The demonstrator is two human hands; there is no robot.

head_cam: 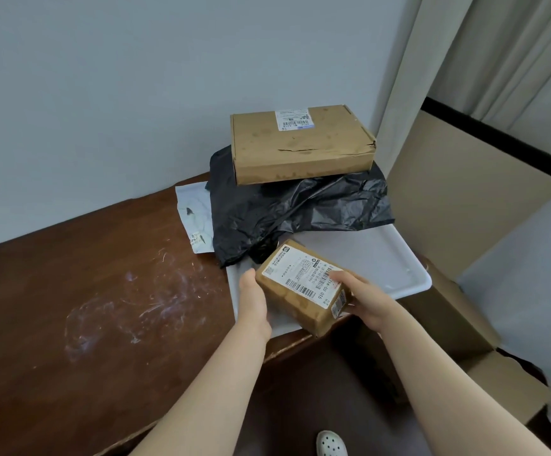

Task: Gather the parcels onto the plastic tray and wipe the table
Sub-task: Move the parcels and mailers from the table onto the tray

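Both hands grip a small brown box (303,287) over the near edge of the white tray (382,258) — the left hand (254,301) on its left end, the right hand (363,296) on its right end, fingers across the label. At the tray's far side a black bag (297,212) lies with a large brown box (302,144) on top. A white mailer (195,218) lies on the desk (70,307) just left of the bag, partly under it — pale smears mark the dark wood nearby
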